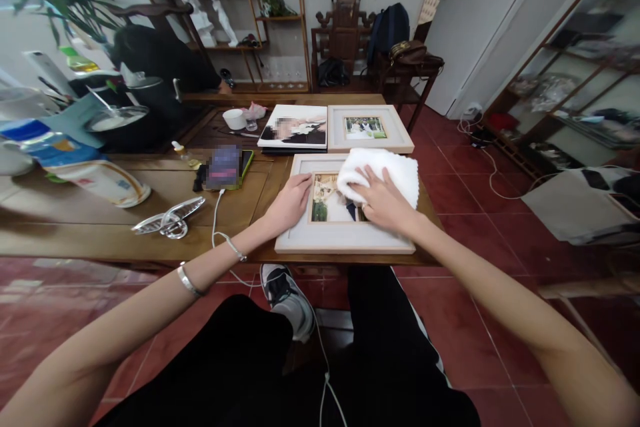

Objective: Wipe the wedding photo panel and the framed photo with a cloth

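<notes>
A light wooden picture frame (pixel 345 240) with a wide pale mat and a photo in its middle lies flat near the table's front edge. My left hand (pixel 291 203) grips its left side, fingers folded over the border. On the upper right of the frame, my right hand (pixel 383 200) presses a folded white towel (pixel 400 170), with its fingers partly spread and bent into the cloth. Towel and hand cover part of the photo. Just behind lies a second framed photo (pixel 370 147), and beside it a photo album (pixel 295 123) with a picture on its cover.
On the wooden table (pixel 235 210) stand a phone (pixel 225 167) on a white cable, a silver ornament (pixel 170 217), a white cup (pixel 235 119) and a blue-and-white packet (pixel 90 167). Dark pots (pixel 117 127) are at the left. The table's right edge borders a red tiled floor (pixel 465 193).
</notes>
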Tool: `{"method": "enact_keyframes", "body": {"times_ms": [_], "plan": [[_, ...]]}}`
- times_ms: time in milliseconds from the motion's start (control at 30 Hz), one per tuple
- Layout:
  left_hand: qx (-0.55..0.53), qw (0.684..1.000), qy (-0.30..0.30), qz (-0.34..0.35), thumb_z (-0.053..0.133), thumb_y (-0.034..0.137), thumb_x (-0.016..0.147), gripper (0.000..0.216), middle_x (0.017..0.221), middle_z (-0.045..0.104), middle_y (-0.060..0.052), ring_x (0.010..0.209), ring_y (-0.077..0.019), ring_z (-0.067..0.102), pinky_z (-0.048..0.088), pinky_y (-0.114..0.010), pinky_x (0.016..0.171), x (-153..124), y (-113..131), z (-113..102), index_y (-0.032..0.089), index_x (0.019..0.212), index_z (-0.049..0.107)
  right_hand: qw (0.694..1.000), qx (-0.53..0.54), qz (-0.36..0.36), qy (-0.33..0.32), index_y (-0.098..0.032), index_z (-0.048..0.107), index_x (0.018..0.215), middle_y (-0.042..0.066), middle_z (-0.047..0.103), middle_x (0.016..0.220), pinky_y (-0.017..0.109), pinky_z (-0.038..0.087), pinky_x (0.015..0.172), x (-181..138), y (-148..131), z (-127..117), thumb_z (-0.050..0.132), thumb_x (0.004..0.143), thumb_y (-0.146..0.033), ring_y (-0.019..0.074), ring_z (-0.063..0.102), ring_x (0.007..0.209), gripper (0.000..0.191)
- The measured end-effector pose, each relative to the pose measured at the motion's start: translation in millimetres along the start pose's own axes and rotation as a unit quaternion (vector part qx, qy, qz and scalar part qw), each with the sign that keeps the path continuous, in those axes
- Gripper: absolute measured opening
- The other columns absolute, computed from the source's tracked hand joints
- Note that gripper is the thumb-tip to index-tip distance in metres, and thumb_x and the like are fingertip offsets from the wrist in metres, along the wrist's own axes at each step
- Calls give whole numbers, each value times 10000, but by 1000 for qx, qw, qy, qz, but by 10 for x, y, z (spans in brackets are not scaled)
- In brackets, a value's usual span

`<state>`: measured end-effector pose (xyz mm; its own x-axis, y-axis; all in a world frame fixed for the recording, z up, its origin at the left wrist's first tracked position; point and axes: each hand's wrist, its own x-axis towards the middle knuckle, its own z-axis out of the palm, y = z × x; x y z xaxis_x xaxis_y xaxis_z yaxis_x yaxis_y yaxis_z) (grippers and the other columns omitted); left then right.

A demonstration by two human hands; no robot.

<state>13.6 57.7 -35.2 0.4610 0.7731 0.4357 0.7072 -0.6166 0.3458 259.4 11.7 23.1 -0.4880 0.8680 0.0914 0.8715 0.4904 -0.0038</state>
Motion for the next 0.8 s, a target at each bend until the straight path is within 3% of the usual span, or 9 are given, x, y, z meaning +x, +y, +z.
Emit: {"method": "enact_keyframes", "body": {"times_ms": [100,200,300,433,567,667,800], "plan": [[0,1000,3,-5,371,194,947,374,1309,575,-165,1247,-269,518,416,-469,1096,-2,24,-3,102,1228,599,999,-35,11,19,-167,465,1420,211,297,1551,618,170,1116,349,216,33,482,826,-106,395,188,1446,597],[3,1000,7,-9,379,189,943,372,1307,578,-176,1247,-272,520,416,-461,1097,-1,31,1,83,1220,603,999,-54,-5,6,-175,496,1401,215,314,1542,643,171,1101,433,213,30,477,833,-92,412,186,1441,574],[5,1000,8,-9,380,174,941,370,1314,578,-170,1258,-265,513,411,-460,1103,3,21,9,89,1229,597,997,-35,-42,-45,-206,534,1373,190,302,1554,686,174,1081,200,25,-40,456,814,-53,418,176,1443,585],[4,1000,9,0,381,160,941,371,1310,581,-166,1269,-251,506,403,-438,1115,3,5,20,90,1239,591,986,29,-101,-132,-227,563,1344,152,327,1551,660,225,1095,-361,-322,-278,458,765,-21,385,199,1445,624],[8,1000,7,2,376,162,948,376,1318,574,-172,1275,-253,501,409,-433,1110,-1,-10,33,79,1251,582,980,70,-120,-144,-233,581,1319,120,361,1540,617,274,1108,-760,-608,-444,474,742,-21,359,230,1441,623],[13,1000,5,0,372,161,952,378,1323,573,-164,1272,-252,504,416,-442,1103,-3,-20,39,94,1264,574,981,84,-133,-117,-241,570,1326,127,328,1556,648,242,1105,-783,-715,-383,498,749,-45,377,204,1445,614],[14,1000,5,8,378,145,940,377,1321,570,-175,1270,-261,503,407,-443,1108,-4,-17,36,80,1252,580,991,73,-70,-89,-220,525,1372,158,319,1555,676,204,1098,-465,-592,-183,491,776,-54,387,179,1449,620]]}}
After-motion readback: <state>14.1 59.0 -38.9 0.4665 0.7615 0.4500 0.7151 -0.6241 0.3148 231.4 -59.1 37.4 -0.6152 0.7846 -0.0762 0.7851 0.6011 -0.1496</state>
